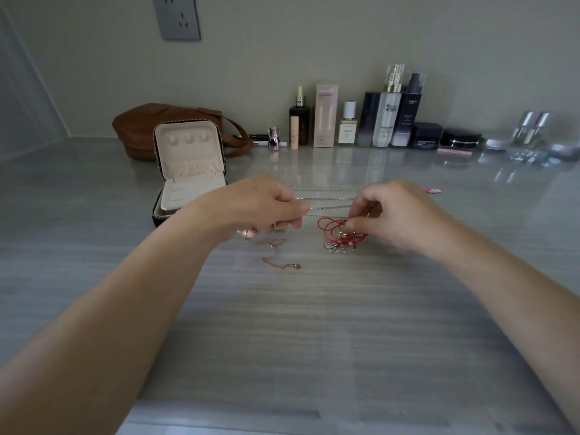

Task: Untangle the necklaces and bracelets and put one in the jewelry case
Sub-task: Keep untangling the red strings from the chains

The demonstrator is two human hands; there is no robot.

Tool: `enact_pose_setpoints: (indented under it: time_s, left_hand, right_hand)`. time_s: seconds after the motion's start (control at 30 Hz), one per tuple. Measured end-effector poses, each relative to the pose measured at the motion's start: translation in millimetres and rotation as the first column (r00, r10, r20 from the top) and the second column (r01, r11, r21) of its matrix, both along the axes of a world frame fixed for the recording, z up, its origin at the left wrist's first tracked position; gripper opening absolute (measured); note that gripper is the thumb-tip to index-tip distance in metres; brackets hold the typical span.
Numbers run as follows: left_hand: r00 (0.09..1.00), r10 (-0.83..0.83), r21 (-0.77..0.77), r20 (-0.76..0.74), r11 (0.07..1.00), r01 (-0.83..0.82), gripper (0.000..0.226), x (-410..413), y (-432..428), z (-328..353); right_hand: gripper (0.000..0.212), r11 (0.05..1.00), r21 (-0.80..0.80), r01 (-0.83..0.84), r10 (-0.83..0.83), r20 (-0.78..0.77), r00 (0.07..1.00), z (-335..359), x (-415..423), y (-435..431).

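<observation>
Silver, in several thin strands: a silver chain pulled level above the grey streaked desk, about midway between its left and right edges and nearer the far edge. Pinched at one end by the left hand, fingers curled tight around the strands. Pinched at the other end by the right hand, thumb and fingertips closed on the chain; lower fingers touching or just over a red cord bracelet, cannot tell which. On the desk just under the right hand, that red cord in loose coils, small metal charms on its near side. Under the left hand, a rose-gold chain, slack and kinked on the desk, apart from the red cord. Just beside the left wrist, toward the far left corner, the jewelry case, open, lid upright, cream lining, its near corner hidden by the wrist. Behind the case, at the far edge, a brown bag. Along the far edge toward the right corner, a row of cosmetic bottles and jars. Beyond the right hand, a small pink item, too small to tell. On the wall above the case, a grey socket.
</observation>
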State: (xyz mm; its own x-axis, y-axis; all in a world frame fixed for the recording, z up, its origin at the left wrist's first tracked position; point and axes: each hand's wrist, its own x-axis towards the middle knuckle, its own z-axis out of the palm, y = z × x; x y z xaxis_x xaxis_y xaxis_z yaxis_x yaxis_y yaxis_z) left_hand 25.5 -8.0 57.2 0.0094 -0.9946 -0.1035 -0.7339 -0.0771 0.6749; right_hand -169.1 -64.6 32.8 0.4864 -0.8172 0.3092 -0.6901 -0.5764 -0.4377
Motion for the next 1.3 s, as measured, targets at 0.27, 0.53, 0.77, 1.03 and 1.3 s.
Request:
enact_pose_setpoints:
  time_s: [0.27, 0.53, 0.77, 1.03, 1.3]
  left_hand:
    - [0.998, -0.056, 0.078, -0.037, 0.995, 0.059, 0.016, -5, 0, -1]
    - [0.977, 0.088, 0.046, -0.193, 0.996, -0.081, 0.024, -12, -3, -3]
    - [0.969, 0.062, -0.082, -0.24, 0.993, -0.083, 0.017, -9, -4, -2]
    - [0.716, 0.057, -0.162, -0.695, 0.959, -0.233, 0.023, -21, -7, -3]
    - [0.784, 0.076, -0.148, -0.616, 0.966, -0.211, 0.027, -21, -6, -3]
  right_hand:
    - [0.025, 0.988, 0.134, -0.071, 0.04, 0.224, 0.974, 5, 2, 2]
    - [0.026, 0.988, 0.132, -0.083, 0.035, 0.334, 0.942, 7, 2, 2]
    - [0.021, 0.992, 0.104, -0.075, 0.04, 0.302, 0.953, 6, 2, 3]
    - [0.021, 0.991, 0.096, -0.092, 0.061, 0.279, 0.958, 6, 7, 9]
    - [0.023, 0.987, 0.105, -0.126, 0.091, 0.285, 0.954, 4, 6, 7]
